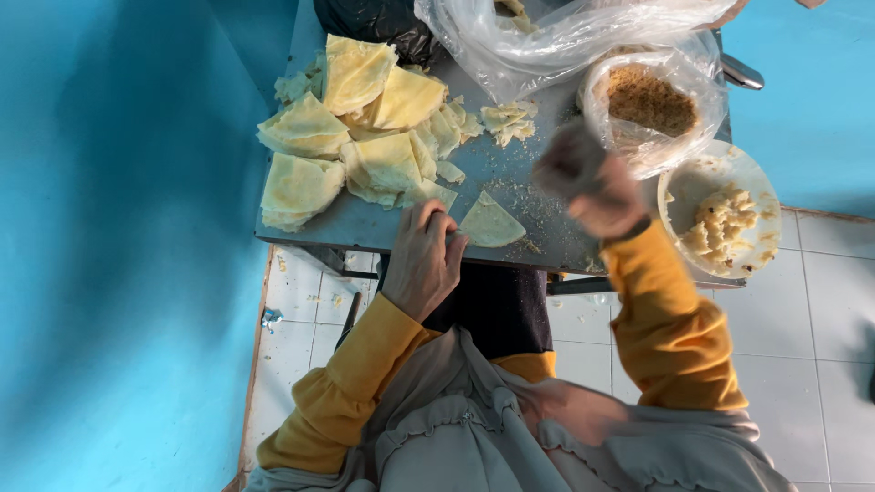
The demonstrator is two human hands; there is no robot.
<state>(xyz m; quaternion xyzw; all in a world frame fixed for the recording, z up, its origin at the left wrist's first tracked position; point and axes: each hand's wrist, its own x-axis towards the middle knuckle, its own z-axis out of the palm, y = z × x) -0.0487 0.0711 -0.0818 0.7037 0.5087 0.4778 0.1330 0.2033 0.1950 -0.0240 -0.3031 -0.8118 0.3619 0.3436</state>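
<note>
Your left hand pins the wrapper flat w/ fingertips; right hand blurred, fisted—contents can't tell.

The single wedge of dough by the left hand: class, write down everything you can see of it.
The wedge is a thin, pale yellow, fan-shaped piece, seemingly a folded soft pastry sheet, with a point toward the top and a rounded lower edge. It lies flat near the front edge of the grey metal table, apart from the pile of similar pieces. The left hand rests at its left edge, fingertips touching or nearly touching it. Crumbs are scattered to its right. The right hand is blurred, above the table, not touching it.
</note>
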